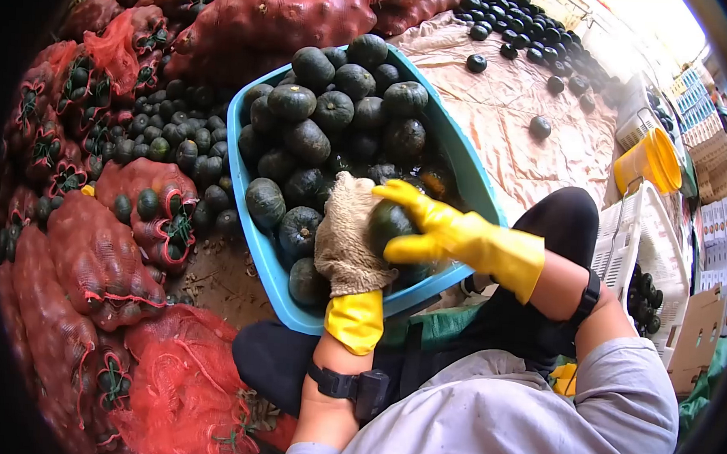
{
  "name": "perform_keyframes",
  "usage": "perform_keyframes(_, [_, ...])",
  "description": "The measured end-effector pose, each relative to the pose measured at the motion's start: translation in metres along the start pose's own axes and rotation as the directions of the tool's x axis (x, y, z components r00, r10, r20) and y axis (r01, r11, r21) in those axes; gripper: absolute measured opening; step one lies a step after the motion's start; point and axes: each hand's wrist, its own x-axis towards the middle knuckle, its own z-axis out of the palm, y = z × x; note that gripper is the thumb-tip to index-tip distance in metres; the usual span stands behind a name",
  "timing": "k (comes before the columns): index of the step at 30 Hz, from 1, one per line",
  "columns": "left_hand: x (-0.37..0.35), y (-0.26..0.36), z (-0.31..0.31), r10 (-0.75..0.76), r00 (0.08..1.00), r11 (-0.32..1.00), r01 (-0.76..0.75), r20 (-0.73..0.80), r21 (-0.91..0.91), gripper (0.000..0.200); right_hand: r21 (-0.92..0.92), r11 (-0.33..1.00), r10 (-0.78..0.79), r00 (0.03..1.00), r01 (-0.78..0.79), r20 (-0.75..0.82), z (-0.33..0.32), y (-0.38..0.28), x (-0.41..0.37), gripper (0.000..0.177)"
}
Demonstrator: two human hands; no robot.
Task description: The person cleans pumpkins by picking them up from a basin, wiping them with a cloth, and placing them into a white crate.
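Observation:
A dark green squash (389, 228) is between my two hands over the near part of a blue tub (295, 315). My left hand (351, 234), in a yellow rubber glove with a beige terry mitt (348, 255) over it, presses against the squash's left side. The mitt hides its fingers. In a yellow rubber glove, my right hand (452, 235) curves round the squash from the right, its thumb and fingers apart on either side. Many more dark green squashes (334, 110) are heaped in the tub, and some low ones look wet.
Red mesh sacks of squashes (95, 248) crowd the left and back. Loose squashes (177, 130) lie between them and the tub. More sit on a pinkish sheet (498, 111) at the back right. White crates (651, 231) and a yellow bucket (649, 162) stand at the right.

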Motion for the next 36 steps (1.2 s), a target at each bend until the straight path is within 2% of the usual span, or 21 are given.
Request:
perform_keyframes(2, [-0.004, 0.024, 0.001, -0.09, 0.995, 0.993, 0.092, 0.034, -0.07, 0.043, -0.174, 0.944, -0.308, 0.939, 0.281, -0.151, 0.024, 0.012, 0.007, 0.08])
perform_keyframes(5, [-0.02, 0.049, 0.004, -0.284, 0.953, 0.852, 0.303, 0.108, -0.428, 0.042, 0.01, 0.995, 0.085, 0.821, -0.096, -0.564, 0.03, 0.019, 0.045, 0.065])
perform_keyframes(7, [-0.016, 0.041, 0.005, -0.363, 0.923, 0.593, 0.334, 0.126, -0.733, 0.043, 0.475, 0.871, 0.346, 0.839, -0.12, -0.421, 0.033, -0.018, 0.032, 0.067])
perform_keyframes(8, [-0.015, 0.031, 0.003, -0.355, 0.919, 0.513, 0.344, 0.171, -0.787, 0.043, 0.396, 0.918, 0.147, 0.912, 0.019, -0.383, 0.052, -0.009, 0.022, 0.068])
perform_keyframes(9, [-0.011, 0.014, 0.002, -0.242, 0.915, 0.18, 0.37, 0.323, -0.912, 0.043, 0.324, 0.933, -0.048, 0.945, 0.158, -0.323, 0.069, -0.001, 0.01, 0.07])
perform_keyframes(10, [-0.012, -0.003, 0.014, -0.058, 0.858, -0.687, 0.337, 0.51, -0.645, 0.044, 0.36, 0.924, -0.065, 0.982, 0.127, -0.179, 0.068, -0.019, -0.008, 0.071])
perform_keyframes(11, [-0.015, -0.006, 0.019, 0.21, 0.859, -0.976, 0.154, 0.467, 0.156, 0.045, -0.014, 0.872, -0.481, 0.853, 0.489, -0.2, 0.065, -0.004, 0.004, 0.068])
perform_keyframes(13, [-0.011, 0.012, 0.009, -0.248, 0.784, -0.549, 0.37, 0.569, -0.749, 0.041, -0.058, 0.903, -0.404, 0.794, 0.426, -0.454, 0.06, 0.015, 0.026, 0.066])
perform_keyframes(15, [-0.015, 0.032, 0.013, -0.412, 0.859, 0.114, 0.378, 0.303, -0.919, 0.038, -0.04, 0.998, -0.069, 0.764, 0.057, -0.642, 0.053, 0.017, 0.048, 0.063])
perform_keyframes(16, [-0.015, 0.031, 0.019, -0.355, 0.9, 0.066, 0.292, 0.251, -0.954, 0.036, -0.003, 0.988, -0.13, 0.832, 0.153, -0.54, 0.05, 0.012, 0.039, 0.061])
perform_keyframes(17, [-0.01, 0.02, 0.031, -0.154, 0.943, -0.442, 0.201, 0.295, -0.874, 0.036, 0.046, 0.97, -0.196, 0.881, 0.239, -0.431, 0.05, 0.009, 0.025, 0.06])
perform_keyframes(19, [-0.006, 0.001, 0.039, 0.136, 0.924, -0.799, 0.315, 0.357, -0.511, 0.034, 0.2, 0.941, -0.243, 0.957, 0.272, -0.158, 0.035, -0.007, 0.007, 0.046])
perform_keyframes(21, [0.019, 0.043, -0.022, -0.353, 0.607, -0.746, 0.276, 0.712, -0.606, 0.04, -0.076, 0.927, -0.373, 0.881, 0.367, -0.291, 0.034, 0.029, 0.02, 0.04])
perform_keyframes(23, [0.013, 0.045, -0.031, -0.449, 0.819, 0.088, 0.438, 0.357, -0.895, 0.038, -0.614, 0.691, -0.677, 0.639, 0.382, -0.365, 0.048, 0.01, 0.025, 0.037])
perform_keyframes(25, [0.0, 0.011, -0.014, -0.131, 0.99, 0.956, 0.139, 0.049, -0.258, 0.048, -0.32, 0.866, -0.497, 0.734, 0.385, -0.462, 0.063, -0.016, 0.018, 0.037])
perform_keyframes(26, [0.001, 0.003, -0.036, -0.02, 0.98, 0.934, 0.09, 0.198, -0.347, 0.054, -0.308, 0.826, -0.564, 0.718, 0.473, -0.408, 0.053, -0.013, 0.017, 0.04])
perform_keyframes(28, [-0.018, -0.005, -0.008, -0.12, 0.987, 0.845, 0.158, 0.107, -0.512, 0.061, 0.303, 0.935, -0.06, 0.922, 0.187, -0.382, 0.047, -0.028, 0.008, 0.036])
perform_keyframes(30, [-0.03, 0.014, -0.003, -0.019, 0.997, 0.985, 0.006, -0.075, -0.174, 0.068, 0.822, 0.564, 0.274, 0.922, 0.075, -0.272, 0.054, -0.018, 0.025, 0.037])
perform_keyframes(33, [-0.021, 0.015, 0.001, -0.321, 0.906, 0.624, 0.422, 0.277, -0.658, 0.064, 0.552, 0.822, 0.163, 0.871, 0.141, -0.464, 0.054, 0.02, 0.036, 0.048])
perform_keyframes(34, [-0.017, 0.012, -0.002, -0.344, 0.877, 0.423, 0.463, 0.334, -0.779, 0.061, 0.124, 0.992, 0.055, 0.889, 0.003, -0.455, 0.049, 0.024, 0.031, 0.058])
perform_keyframes(36, [-0.004, 0.004, -0.009, -0.347, 0.823, -0.037, 0.467, 0.449, -0.884, 0.055, -0.204, 0.979, -0.036, 0.988, 0.005, -0.148, 0.02, -0.017, 0.018, 0.07])
